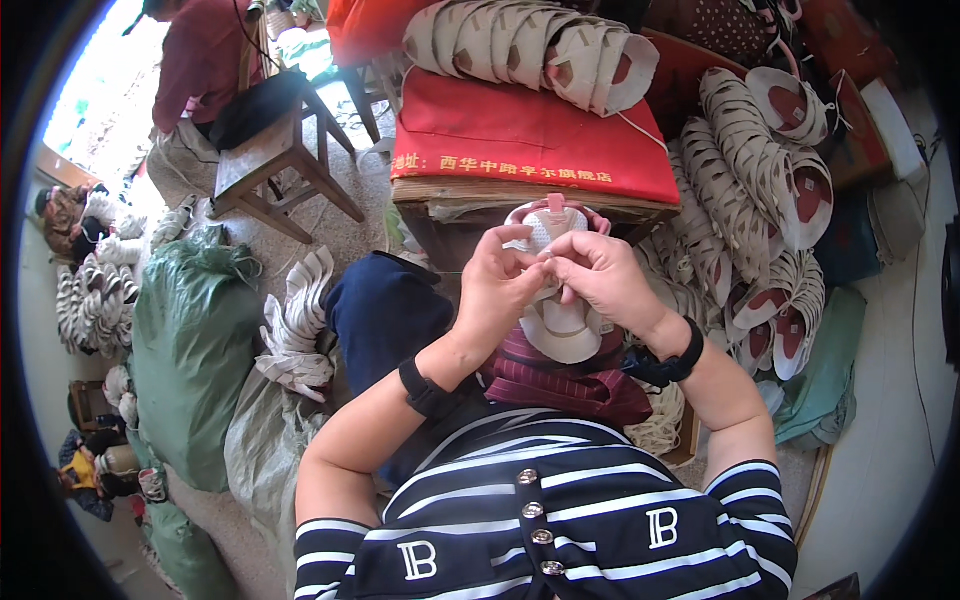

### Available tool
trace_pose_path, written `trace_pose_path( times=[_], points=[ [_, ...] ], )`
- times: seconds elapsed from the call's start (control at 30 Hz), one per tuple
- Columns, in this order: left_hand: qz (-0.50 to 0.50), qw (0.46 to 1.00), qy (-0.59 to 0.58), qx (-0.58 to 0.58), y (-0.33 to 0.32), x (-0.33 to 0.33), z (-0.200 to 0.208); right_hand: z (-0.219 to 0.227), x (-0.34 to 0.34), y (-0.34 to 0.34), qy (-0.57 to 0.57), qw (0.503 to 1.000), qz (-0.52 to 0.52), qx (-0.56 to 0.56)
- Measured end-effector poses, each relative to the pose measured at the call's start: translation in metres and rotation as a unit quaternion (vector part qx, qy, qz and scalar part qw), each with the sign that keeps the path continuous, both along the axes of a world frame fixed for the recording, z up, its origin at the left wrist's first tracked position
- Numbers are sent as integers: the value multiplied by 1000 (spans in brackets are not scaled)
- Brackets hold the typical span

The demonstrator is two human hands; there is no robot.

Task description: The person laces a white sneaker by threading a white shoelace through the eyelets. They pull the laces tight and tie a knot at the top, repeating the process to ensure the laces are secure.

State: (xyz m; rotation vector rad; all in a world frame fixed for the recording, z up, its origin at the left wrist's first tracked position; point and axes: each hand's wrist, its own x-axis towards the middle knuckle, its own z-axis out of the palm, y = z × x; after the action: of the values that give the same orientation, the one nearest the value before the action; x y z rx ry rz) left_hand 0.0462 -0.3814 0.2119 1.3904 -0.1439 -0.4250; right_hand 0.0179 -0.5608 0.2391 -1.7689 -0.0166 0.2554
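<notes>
A pale shoe upper (560, 336) lies beneath both hands (492, 284) (606, 284), which pinch something indistinct.

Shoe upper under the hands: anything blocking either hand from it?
Nothing visible: the left hand and right hand meet directly over the shoe upper; the maroon cloth lies below it, not between.

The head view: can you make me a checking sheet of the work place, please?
Surface: red cloth with a shoe-part bundle on top.
Job's things: pale shoe piece with pink parts, above burgundy cloth.
Clutter: shoe-part stacks at right; green sack at left.
Hands: left hand and right hand close together at the shoe piece; grip unclear.
Cables: thin dark line at far right, maybe a cable.
Surroundings: wooden stool, other people.
</notes>
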Motion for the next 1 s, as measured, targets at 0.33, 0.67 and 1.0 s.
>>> trace_pose_path(
  times=[0.33,0.67,1.0],
  points=[
    [-214,975,-45,-33,32,21,29,179,-18,4,-465,874,-76,117],
    [-290,946,-113,-86,19,-27,99,189,51,-88,-350,926,-139,30],
    [-219,922,-54,-313,32,4,173,35,-47,-9,-394,847,183,-308]
  ],
)
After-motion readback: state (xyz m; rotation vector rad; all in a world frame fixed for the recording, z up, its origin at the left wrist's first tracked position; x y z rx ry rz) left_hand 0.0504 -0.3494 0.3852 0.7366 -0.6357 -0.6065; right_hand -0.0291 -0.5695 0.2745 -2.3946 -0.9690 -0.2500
